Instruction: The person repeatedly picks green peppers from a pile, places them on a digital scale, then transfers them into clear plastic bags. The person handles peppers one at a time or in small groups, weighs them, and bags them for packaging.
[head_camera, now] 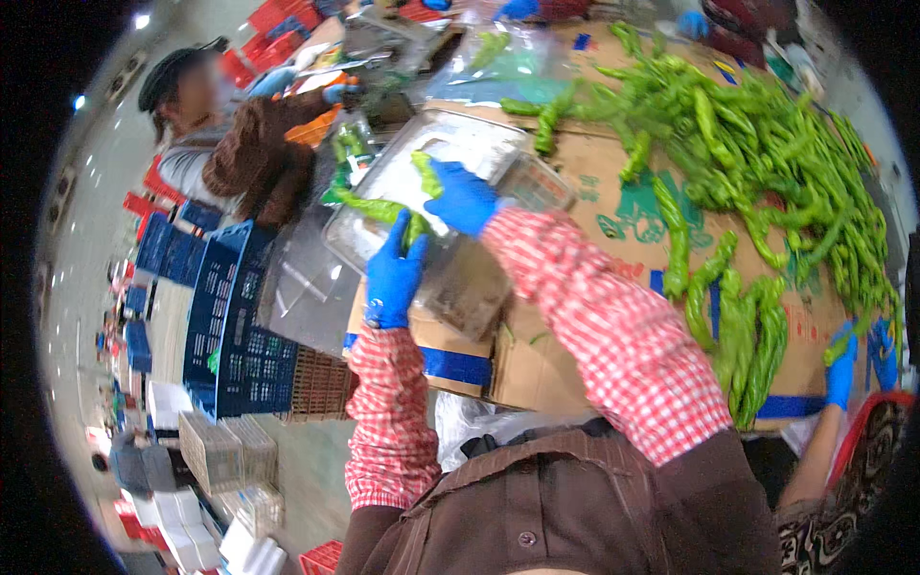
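My left hand (392, 284), in a blue glove, grips a long green pepper (377, 208) at its thicker end, above the near left edge of a shallow metal tray (478, 140). Also gloved in blue, my right hand (466, 198) holds a second green pepper (425, 172) over the middle of that tray. The two peppers are close together but point different ways. Past the tray's left edge lies a clear bag of green peppers (351, 147). A large heap of long green peppers (762, 158) covers the right of the cardboard-topped table (596, 345).
Several loose peppers (751, 338) lie near the front edge. At the left stand a person in a dark cap (244, 158) and a blue plastic crate (237, 323). Clear plastic bags (496, 72) lie beyond the tray. Another person's gloved hand (841, 366) is at far right.
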The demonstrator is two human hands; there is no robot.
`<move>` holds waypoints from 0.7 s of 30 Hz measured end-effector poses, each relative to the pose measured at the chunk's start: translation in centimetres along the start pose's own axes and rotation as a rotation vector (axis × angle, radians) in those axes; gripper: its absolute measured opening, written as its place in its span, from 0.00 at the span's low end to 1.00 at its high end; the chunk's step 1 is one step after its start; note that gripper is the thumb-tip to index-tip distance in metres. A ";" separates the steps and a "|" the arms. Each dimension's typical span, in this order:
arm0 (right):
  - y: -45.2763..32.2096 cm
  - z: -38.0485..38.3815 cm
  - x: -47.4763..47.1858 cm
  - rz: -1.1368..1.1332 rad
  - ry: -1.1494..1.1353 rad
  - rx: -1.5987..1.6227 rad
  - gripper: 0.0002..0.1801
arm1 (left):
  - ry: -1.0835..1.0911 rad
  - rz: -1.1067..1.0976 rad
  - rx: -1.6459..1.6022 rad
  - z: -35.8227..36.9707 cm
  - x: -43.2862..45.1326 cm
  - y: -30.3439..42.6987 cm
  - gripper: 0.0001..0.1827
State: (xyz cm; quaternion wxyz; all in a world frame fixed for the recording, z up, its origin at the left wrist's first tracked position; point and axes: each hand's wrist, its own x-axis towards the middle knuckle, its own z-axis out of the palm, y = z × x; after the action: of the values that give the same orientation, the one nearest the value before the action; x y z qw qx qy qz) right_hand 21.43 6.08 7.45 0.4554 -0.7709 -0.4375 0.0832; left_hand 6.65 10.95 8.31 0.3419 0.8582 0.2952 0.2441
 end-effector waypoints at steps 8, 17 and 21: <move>3.4 -2.7 -8.2 -0.343 0.285 0.061 0.22 | -0.089 0.063 -0.157 -0.6 -0.1 -2.4 0.21; 12.7 -15.4 -22.9 0.352 0.409 -0.928 0.30 | 0.148 0.287 -0.288 -0.7 -5.7 3.3 0.21; 14.2 -14.8 -21.7 0.533 0.186 -1.018 0.36 | -0.291 0.382 -0.168 3.2 -10.0 6.6 0.19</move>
State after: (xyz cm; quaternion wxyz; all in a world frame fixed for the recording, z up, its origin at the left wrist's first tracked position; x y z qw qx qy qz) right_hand 24.60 -22.40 -0.93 0.0272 -0.9804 -0.1713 -0.0938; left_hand 3.79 -1.10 8.90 0.3986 0.8931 0.0538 0.2017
